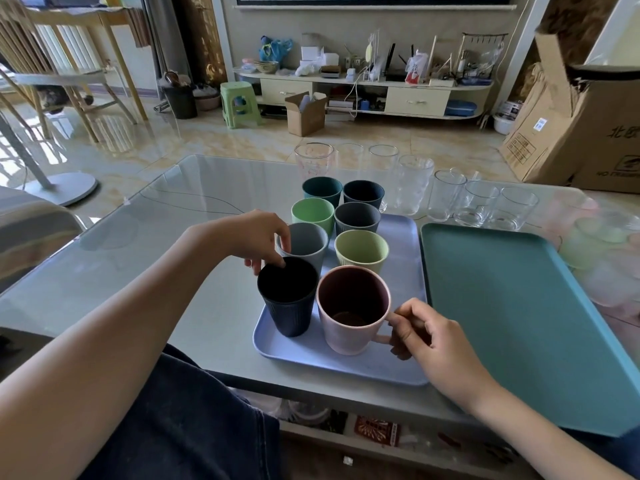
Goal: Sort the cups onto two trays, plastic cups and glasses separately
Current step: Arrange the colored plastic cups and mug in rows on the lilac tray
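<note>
Head view
Tabletop (pixel 180 237): glass-topped, carrying two trays side by side and a row of glasses behind them.
Lavender tray (pixel 405 365): nearer the middle, long side running away from the camera; holds eight plastic cups in two columns.
Teal tray (pixel 512 306): just right of the lavender tray, edges almost meeting; nothing stands on it.
Navy cup (pixel 289 306): front left of the lavender tray, upright, ribbed wall.
Pink mug (pixel 346 327): front right of the same tray, upright, handle pointing right.
Grey cup (pixel 306 242): directly behind the navy cup.
Other plastic cups: pale green (pixel 362 251), dark grey (pixel 356 218), light green (pixel 311 213), dark teal (pixel 322 190), dark blue (pixel 363 194), all upright toward the far end of the tray.
Glasses (pixel 478 207): clear, upright, ranged on the tabletop beyond both trays, none on a tray.
Left hand (pixel 256 237): above the far rim of the navy cup, fingertips (pixel 277 263) pinching that rim; the thumb touches the grey cup's rim.
Right hand (pixel 426 330): fingers closed around the pink mug's handle; grip grasping the mug, which stands on the tray.
</note>
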Demonstrator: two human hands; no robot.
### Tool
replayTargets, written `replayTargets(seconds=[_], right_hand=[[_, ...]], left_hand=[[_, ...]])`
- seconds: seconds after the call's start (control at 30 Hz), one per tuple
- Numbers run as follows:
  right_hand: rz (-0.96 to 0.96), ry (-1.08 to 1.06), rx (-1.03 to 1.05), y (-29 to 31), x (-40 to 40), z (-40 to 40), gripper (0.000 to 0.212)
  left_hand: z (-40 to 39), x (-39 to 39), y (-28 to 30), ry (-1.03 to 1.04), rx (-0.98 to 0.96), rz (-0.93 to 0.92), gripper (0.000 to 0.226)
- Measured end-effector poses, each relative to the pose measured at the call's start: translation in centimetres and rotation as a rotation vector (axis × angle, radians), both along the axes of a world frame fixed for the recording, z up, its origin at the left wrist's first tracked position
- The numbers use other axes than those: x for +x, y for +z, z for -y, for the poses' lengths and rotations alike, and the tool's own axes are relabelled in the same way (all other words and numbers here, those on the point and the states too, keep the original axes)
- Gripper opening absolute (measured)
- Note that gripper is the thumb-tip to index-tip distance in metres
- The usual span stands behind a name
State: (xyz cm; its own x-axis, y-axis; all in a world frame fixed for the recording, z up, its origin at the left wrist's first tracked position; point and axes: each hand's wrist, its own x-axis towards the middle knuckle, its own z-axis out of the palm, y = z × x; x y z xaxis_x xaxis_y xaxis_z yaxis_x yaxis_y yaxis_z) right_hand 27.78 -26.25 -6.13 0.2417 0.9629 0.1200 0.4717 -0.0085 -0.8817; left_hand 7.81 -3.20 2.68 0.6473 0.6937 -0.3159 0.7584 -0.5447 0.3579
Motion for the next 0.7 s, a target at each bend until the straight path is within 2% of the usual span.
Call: replayTargets(seconds=[0.2, 0.37, 0.57, 0.7], right_hand=[[-0.012, -0.011, -0.005, 0.2, -0.1, 0.0, 0.017], [0.076, -0.100, 0.083, 0.9, 1.0, -1.5, 0.010], [0.028, -0.013, -0.042, 1.2, 2.7, -5.7, 0.035], [0.071, -0.044, 0.001, 1.1, 2.7, -7.2, 0.027]], left_hand=[[0.0, 0.2, 0.2, -0.008, -0.009, -0.017, 0.019], [-0.1, 0.2, 0.3, -0.019, -0.016, -0.026, 0.018], [-0.1, 0.7, 0.4, -0.047, -0.023, -0.045, 0.016], [-0.1, 0.9, 0.5, -0.066, -0.031, -0.044, 0.011]])
